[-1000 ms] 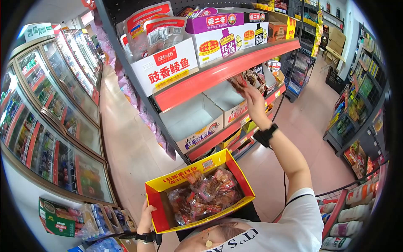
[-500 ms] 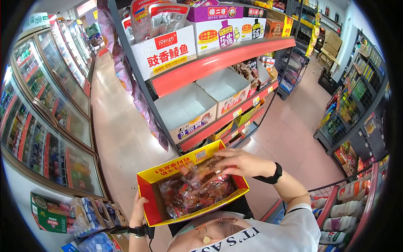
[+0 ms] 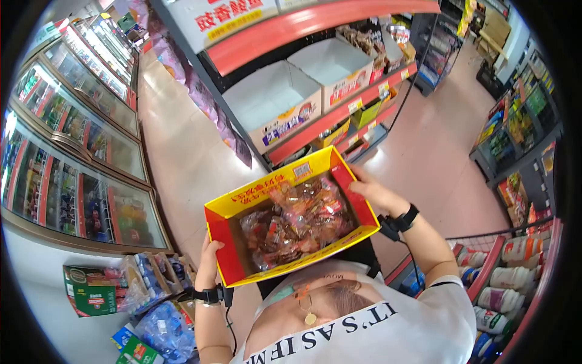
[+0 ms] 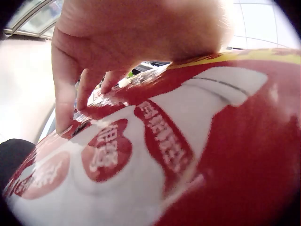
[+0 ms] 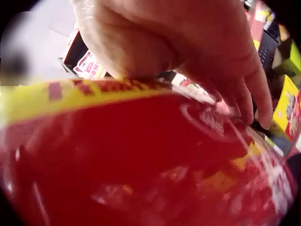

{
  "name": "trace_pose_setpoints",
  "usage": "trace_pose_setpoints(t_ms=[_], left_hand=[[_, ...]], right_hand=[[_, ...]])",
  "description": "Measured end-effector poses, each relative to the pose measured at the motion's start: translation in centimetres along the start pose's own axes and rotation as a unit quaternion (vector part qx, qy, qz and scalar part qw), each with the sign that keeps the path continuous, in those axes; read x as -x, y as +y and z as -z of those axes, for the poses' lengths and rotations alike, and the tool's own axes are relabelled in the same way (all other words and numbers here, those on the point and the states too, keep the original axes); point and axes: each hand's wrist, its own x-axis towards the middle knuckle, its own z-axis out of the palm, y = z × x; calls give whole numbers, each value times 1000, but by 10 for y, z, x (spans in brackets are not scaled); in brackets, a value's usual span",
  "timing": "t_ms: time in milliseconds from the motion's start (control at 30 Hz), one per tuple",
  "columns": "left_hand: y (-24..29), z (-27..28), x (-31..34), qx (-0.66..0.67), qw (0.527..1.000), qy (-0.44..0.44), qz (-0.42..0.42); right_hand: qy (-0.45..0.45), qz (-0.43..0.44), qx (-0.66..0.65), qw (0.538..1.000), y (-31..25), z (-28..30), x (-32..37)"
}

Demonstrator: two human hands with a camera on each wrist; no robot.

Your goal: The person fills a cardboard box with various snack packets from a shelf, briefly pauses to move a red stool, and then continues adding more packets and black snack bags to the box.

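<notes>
A red and yellow open cardboard box (image 3: 257,195) is held in front of the person's chest in the head view. Inside lies a heap of clear-wrapped brown snack packets (image 3: 297,221). My left hand (image 3: 209,262) grips the box's left end, thumb over the rim; in the left wrist view its fingers spread down the outer printed wall (image 4: 244,155). At the opposite end my right hand (image 3: 383,199) holds the box with its thumb at the rim. The right wrist view shows the right fingers reaching along the outside of the red wall (image 5: 113,136).
Just beyond the box stands a shelf rack with red edges (image 3: 303,134), bearing white display boxes (image 3: 273,100) and more packets at their right. Glass-door coolers (image 3: 103,164) line the left side. Cartons (image 3: 91,291) lie lower left, and white bottles (image 3: 512,277) stand at lower right.
My right hand came from the shelf with packets, passed over the box, let them go there and took hold of its right end. The left hand keeps its grip. The head view has tilted down.
</notes>
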Motion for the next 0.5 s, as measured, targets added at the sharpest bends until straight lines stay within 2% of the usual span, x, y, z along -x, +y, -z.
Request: trace_pose_setpoints(t_ms=[133,233,300,500], left_hand=[[15,-19,15,32,999,3,36],[16,-19,20,3,999,10,45],[18,-24,25,-13,999,13,38],[21,-23,43,-53,997,12,55]], right_hand=[[47,17,-1,999,-2,-7,12],[51,-13,-44,998,-4,-8,21],[55,31,-23,998,3,-7,25],[60,67,-36,995,5,-7,44]])
